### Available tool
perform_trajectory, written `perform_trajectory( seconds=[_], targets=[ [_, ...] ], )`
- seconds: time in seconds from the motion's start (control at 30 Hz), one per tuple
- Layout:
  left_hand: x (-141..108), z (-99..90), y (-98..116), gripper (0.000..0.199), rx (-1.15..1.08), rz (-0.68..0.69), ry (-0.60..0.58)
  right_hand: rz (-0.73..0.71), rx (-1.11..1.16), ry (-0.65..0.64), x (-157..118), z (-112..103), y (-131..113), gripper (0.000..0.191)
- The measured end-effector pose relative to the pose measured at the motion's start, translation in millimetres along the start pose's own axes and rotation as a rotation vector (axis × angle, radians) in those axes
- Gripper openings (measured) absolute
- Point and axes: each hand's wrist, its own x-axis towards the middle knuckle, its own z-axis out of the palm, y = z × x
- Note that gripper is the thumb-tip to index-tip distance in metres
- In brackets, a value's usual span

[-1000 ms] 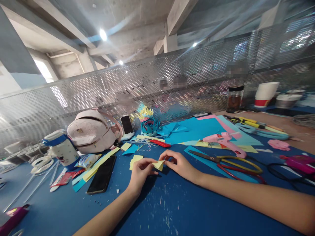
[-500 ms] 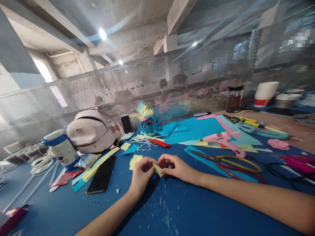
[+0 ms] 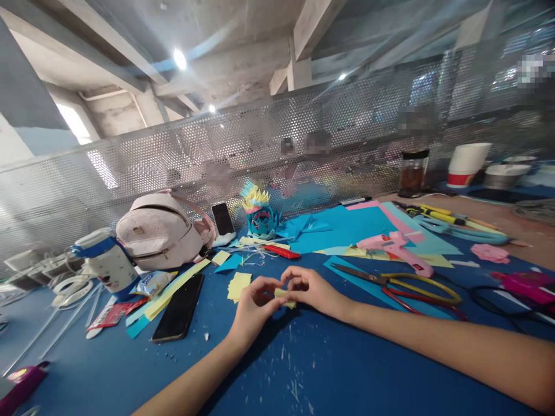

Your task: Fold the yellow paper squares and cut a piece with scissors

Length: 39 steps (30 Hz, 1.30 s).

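Note:
Between my fingertips is a small piece of yellow paper (image 3: 280, 293), pinched from both sides above the blue tabletop. My left hand (image 3: 256, 301) grips its left side with thumb and fingers. My right hand (image 3: 315, 293) closes on it from the right, thumb and forefinger together. Some yellow paper shows just under the right fingers, and I cannot tell whether it is the same piece. Several more yellow paper pieces (image 3: 239, 286) lie stacked on the table left of my left hand.
Scissors (image 3: 381, 281) and a pink glue gun (image 3: 396, 252) lie to the right. A black phone (image 3: 178, 309) lies left, near a bottle (image 3: 108, 267) and backpack (image 3: 158, 231). Behind my hands are a red cutter (image 3: 281, 251) and a blue-and-yellow paper model (image 3: 261, 218).
The yellow paper has turned between my fingers: its point hung downward before, and now it lies flatter. Both hands stay in nearly the same place.

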Motion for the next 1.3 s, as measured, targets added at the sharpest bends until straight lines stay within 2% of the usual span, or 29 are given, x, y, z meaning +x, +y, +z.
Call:
perform_trajectory(
  seconds=[0.23, 0.43, 0.53, 0.73, 0.83, 0.93, 1.03, 1.13, 1.23, 1.3],
  targets=[
    [0, -1.0, -3, 0.018, 0.039, -0.030, 0.038, -0.016, -0.075, -0.054, -7, 3, -15, 0.028],
    [2, -4.7, 0, 0.021, 0.001, -0.070, 0.082, -0.022, -0.135, -0.053, -8, 5, -22, 0.037],
    [-4, -4.3, 10, 0.021, -0.035, -0.106, 0.040, 0.027, -0.125, -0.087, -10, 4, -23, 0.029],
    [-23, -4.7, 19, 0.016, -0.046, -0.242, -0.104, 0.118, -0.232, -0.261, -22, 1, -37, 0.036],
    [-24, -4.6, 17, 0.022, -0.058, -0.356, -0.174, 0.099, -0.349, -0.216, -23, 2, -42, 0.026],
    [-17, -5.1, 16, 0.029, -0.199, -0.486, -0.242, 0.111, -0.367, -0.189, -22, 3, -45, 0.019],
    [-9, -8.6, 17, 0.028, -0.238, -0.504, -0.268, 0.123, -0.386, -0.191, -22, 1, -47, 0.014],
    [-9, -13.7, 23, 0.022, -0.029, -0.414, -0.323, 0.113, -0.460, -0.218, -26, -4, -49, 0.011],
    [-20, -15.5, 33, 0.018, 0.398, -0.287, -0.372, 0.077, -0.542, -0.295, -34, -6, -52, 0.009],
    [-30, -13.6, 39, 0.020, 0.576, -0.236, -0.421, 0.057, -0.566, -0.332, -38, -5, -54, 0.009]
  ],
)
